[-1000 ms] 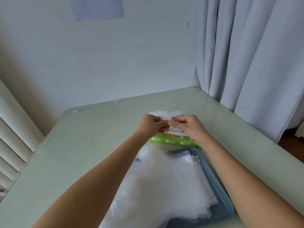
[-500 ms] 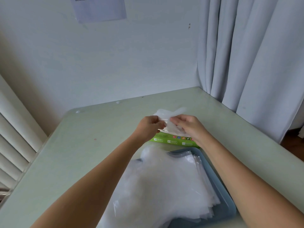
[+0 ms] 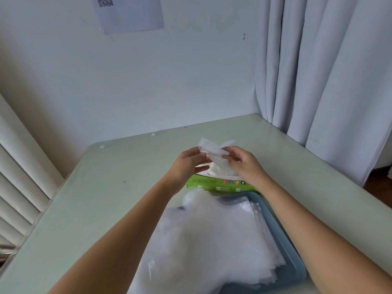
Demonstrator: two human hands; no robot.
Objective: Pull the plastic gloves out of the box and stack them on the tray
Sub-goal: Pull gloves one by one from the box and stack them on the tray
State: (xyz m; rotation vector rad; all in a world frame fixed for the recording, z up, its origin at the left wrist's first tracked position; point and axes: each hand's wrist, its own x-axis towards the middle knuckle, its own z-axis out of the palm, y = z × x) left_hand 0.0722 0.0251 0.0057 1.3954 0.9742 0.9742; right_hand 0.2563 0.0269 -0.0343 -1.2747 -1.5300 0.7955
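A green glove box [image 3: 220, 186] lies on the table just beyond a blue-grey tray [image 3: 282, 232]. A thick stack of clear plastic gloves [image 3: 203, 242] covers the tray and spills over its left rim. Above the box, a crumpled clear glove [image 3: 214, 150] rises out of the opening. My left hand [image 3: 187, 164] pinches its left side. My right hand [image 3: 244, 162] pinches its right side with thumb and forefinger, the other fingers spread.
The pale green table [image 3: 110, 198] meets a white wall at the back. Grey curtains [image 3: 331, 71] hang at the right, close to the table edge. White louvred slats [image 3: 19, 187] stand at the left. A paper sheet [image 3: 129, 13] is taped to the wall.
Both hands have lifted the glove higher out of the box, and more of it shows above my fingers. My right fingers have spread apart.
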